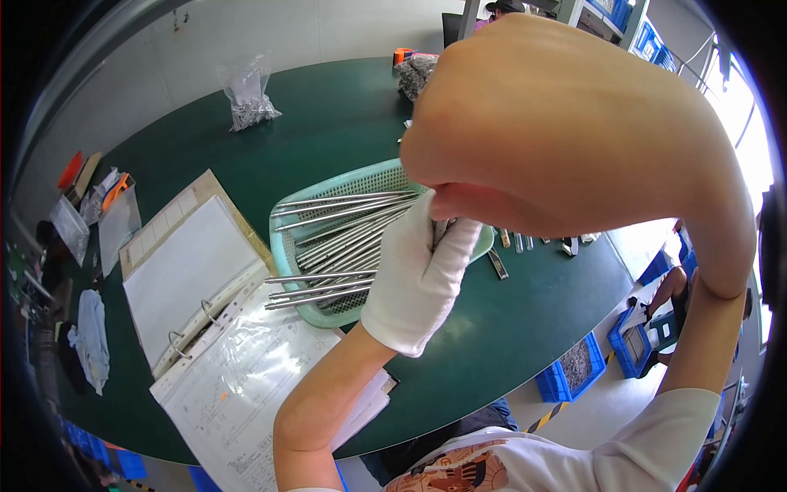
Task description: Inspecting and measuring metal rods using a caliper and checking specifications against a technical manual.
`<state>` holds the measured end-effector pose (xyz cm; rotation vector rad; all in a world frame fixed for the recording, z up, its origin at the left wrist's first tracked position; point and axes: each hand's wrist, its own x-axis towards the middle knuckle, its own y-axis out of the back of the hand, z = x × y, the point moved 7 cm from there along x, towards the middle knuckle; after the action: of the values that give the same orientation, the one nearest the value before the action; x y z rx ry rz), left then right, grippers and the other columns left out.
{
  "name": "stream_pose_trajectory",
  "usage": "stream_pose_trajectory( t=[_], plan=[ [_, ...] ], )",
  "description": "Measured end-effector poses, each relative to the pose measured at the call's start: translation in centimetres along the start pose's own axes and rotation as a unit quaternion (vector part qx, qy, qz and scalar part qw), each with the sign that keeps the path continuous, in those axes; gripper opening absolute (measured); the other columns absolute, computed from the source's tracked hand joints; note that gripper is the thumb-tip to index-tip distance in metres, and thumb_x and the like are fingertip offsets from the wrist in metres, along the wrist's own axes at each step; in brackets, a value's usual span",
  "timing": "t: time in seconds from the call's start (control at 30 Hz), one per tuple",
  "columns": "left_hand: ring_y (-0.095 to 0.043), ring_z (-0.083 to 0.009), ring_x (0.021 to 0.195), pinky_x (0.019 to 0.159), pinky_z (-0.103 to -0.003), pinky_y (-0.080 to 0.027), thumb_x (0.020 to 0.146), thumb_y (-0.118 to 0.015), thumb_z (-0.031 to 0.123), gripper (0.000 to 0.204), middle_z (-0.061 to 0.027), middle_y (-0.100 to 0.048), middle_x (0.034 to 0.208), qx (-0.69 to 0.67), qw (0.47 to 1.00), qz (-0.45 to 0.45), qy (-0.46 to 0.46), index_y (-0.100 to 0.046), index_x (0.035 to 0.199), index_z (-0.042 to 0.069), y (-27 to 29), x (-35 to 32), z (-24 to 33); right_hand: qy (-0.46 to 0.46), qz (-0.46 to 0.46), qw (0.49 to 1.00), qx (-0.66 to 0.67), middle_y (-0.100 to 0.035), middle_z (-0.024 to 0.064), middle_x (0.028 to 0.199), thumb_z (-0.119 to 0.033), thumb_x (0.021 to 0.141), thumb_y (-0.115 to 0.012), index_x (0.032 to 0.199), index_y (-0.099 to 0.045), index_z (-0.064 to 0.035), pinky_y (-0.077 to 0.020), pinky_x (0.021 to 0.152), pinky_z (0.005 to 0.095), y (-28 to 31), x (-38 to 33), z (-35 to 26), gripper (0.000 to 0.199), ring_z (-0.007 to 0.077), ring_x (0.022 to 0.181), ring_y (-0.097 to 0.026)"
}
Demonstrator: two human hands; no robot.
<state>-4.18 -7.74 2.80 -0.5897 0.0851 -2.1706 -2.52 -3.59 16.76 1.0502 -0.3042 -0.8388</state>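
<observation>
My left hand (420, 275), in a white glove, is closed in front of the basket's right part. A small bit of something metallic-looking shows between its thumb and fingers, too little to name. My bare right hand (525, 131) is raised close to the camera and looks very large. Its fingers curl down onto the left hand's fingertips, and what they grip is hidden. Behind the left hand stands a mint-green plastic basket (281, 238) holding several long thin metal rods (348, 234). Some rods stick out over its left rim.
An open ring binder (197, 279) with sheets in clear sleeves lies left of the basket on the green table (328, 107). A clear bag of small metal parts (250, 102) stands farther back. Small metal pieces (498, 264) lie at the right. Blue crates (574, 369) sit below the table.
</observation>
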Motion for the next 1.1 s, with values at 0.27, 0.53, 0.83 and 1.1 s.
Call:
stream_pose_trajectory(
  t=[0.27, 0.53, 0.83, 1.1],
  plan=[
    [-0.036, -0.0087, 0.058, 0.053, -0.024, -0.033, 0.091, -0.05, 0.017, 0.018, 0.0, -0.045, 0.066, -0.006, 0.999, 0.009, -0.041, -0.051, 0.089, -0.001, 0.1, -0.1, 0.0, -0.009, 0.001, 1.0, 0.005, -0.054, 0.0058, 0.064, -0.01, 0.064, -0.065, 0.068, -0.054, -0.007, -0.0413, 0.054, 0.0366, 0.4, 0.9, -0.3, 0.012, 0.0269, 0.061, -0.055],
    [-0.036, -0.0091, 0.058, 0.053, -0.024, -0.033, 0.091, -0.05, 0.019, 0.02, 0.0001, -0.045, 0.066, 0.018, 1.0, -0.003, 0.005, -0.052, 0.092, -0.002, -0.2, 0.0, -0.1, -0.011, -0.004, 1.0, 0.006, -0.054, 0.0057, 0.064, -0.011, 0.064, -0.065, 0.068, -0.055, -0.007, -0.0411, 0.054, 0.0366, -0.2, -0.9, 0.6, 0.012, 0.027, 0.061, -0.055],
    [-0.035, -0.0086, 0.054, 0.051, -0.025, -0.032, 0.09, -0.051, 0.02, 0.021, 0.0006, -0.042, 0.061, 0.015, 1.0, -0.001, 0.003, -0.05, 0.084, 0.0, 0.0, 0.0, -0.4, -0.017, -0.014, 1.0, 0.004, -0.054, 0.0056, 0.063, -0.011, 0.064, -0.065, 0.068, -0.055, -0.007, -0.041, 0.054, 0.0367, -1.7, -8.4, 3.5, 0.012, 0.0271, 0.061, -0.055],
    [-0.032, -0.0082, 0.053, 0.048, -0.026, -0.029, 0.09, -0.051, 0.021, 0.023, 0.0012, -0.039, 0.057, 0.032, 0.999, 0.023, -0.017, -0.048, 0.079, 0.001, 0.5, 0.2, 0.0, -0.009, 0.0, 1.0, 0.017, -0.054, 0.0056, 0.063, -0.012, 0.064, -0.065, 0.068, -0.055, -0.0071, -0.0409, 0.054, 0.0367, -1.0, -3.2, 2.3, 0.012, 0.0272, 0.061, -0.055]
  ],
)
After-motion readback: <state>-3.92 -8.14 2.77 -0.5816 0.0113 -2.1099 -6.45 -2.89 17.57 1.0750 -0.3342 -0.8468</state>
